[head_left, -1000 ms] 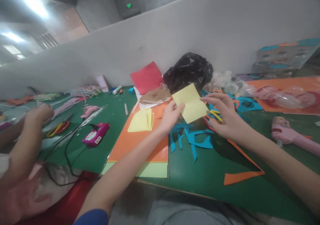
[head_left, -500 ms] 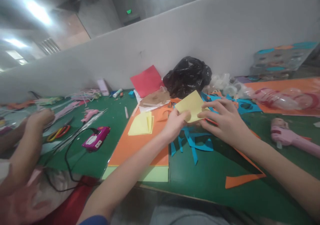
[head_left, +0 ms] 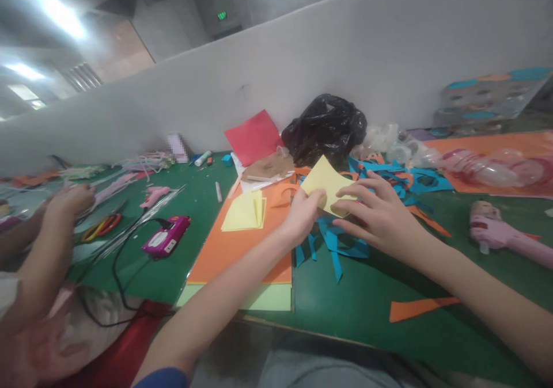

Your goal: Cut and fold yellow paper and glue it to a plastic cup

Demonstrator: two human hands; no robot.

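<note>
Yellow paper is above the desk, near blue offcuts; the left hand pinches its left side between thumb and fingers; the right hand's curved fingers meet its right side, grip unclear; align edges squarely; press lightly, avoiding stray creases.

The head camera looks forward and down across the table.

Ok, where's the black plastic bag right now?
In the head view, the black plastic bag sits just right of centre by the grey partition, right of the red paper and beyond the held yellow paper.
</note>
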